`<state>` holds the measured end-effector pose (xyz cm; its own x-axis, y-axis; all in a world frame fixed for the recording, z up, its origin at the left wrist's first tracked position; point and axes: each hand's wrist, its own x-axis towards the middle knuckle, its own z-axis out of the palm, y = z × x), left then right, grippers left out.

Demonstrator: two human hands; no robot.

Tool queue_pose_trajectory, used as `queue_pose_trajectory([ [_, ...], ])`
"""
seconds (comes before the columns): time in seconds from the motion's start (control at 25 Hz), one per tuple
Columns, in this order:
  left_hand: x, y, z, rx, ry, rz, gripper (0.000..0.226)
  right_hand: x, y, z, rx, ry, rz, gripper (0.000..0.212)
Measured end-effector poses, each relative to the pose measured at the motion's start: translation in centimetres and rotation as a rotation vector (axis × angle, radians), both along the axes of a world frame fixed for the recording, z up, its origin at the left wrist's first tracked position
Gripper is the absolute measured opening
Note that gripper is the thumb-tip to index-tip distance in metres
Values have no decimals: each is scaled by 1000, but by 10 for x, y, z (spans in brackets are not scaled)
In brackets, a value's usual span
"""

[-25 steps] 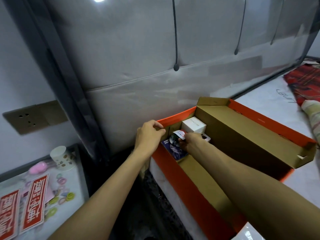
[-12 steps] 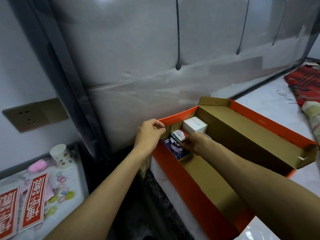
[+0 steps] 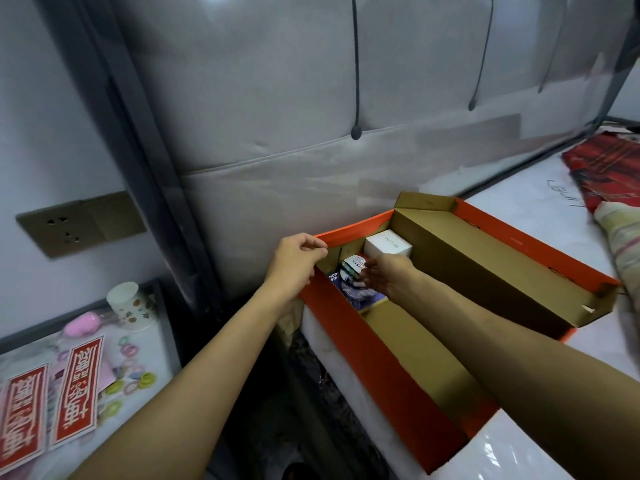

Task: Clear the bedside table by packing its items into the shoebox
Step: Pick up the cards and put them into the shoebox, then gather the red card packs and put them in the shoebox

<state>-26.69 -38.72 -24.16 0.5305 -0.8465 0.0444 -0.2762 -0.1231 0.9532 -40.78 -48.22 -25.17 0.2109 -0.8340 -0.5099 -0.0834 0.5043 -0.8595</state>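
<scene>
The orange shoebox [image 3: 353, 344] lies open on the bed, its lid [image 3: 485, 271] leaning at its far side. In its far left corner are a white carton [image 3: 388, 245], a small round-labelled packet [image 3: 351, 268] and a blue-purple printed item [image 3: 356, 292]. My left hand [image 3: 298, 259] grips the box's corner rim. My right hand [image 3: 384, 275] hovers inside the box beside the packet, fingers relaxed and holding nothing. On the bedside table [image 3: 157, 344] at lower left remain a paper cup [image 3: 130, 306], a pink object [image 3: 83, 323], red paper strips [image 3: 76, 386] and several coloured hair rings [image 3: 138, 379].
A padded grey headboard [image 3: 311, 98] rises behind the box. A wall socket [image 3: 79, 223] sits above the table. A dark gap separates table and bed. A red blanket [image 3: 609, 168] and a pillow [image 3: 623, 244] lie at the right.
My right hand has let go of the small packet, which now lies in the box's corner, and its fingers have opened. My left hand stays on the rim.
</scene>
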Motion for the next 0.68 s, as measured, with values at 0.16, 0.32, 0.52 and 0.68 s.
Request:
queue_pose_trajectory([
  [0.16, 5, 55, 28, -4, 18, 30, 11, 13, 62, 46, -240, 58, 114, 21],
  [0.32, 26, 141, 47, 29, 18, 87, 16, 49, 150, 71, -454, 133, 454, 15],
  [0.52, 82, 277, 42, 89, 7, 248, 18, 114, 261, 49, -434, 186, 807, 20],
  [0.68, 136, 378, 7, 197, -23, 437, 21, 162, 320, -5, -459, 252, 998, 10],
])
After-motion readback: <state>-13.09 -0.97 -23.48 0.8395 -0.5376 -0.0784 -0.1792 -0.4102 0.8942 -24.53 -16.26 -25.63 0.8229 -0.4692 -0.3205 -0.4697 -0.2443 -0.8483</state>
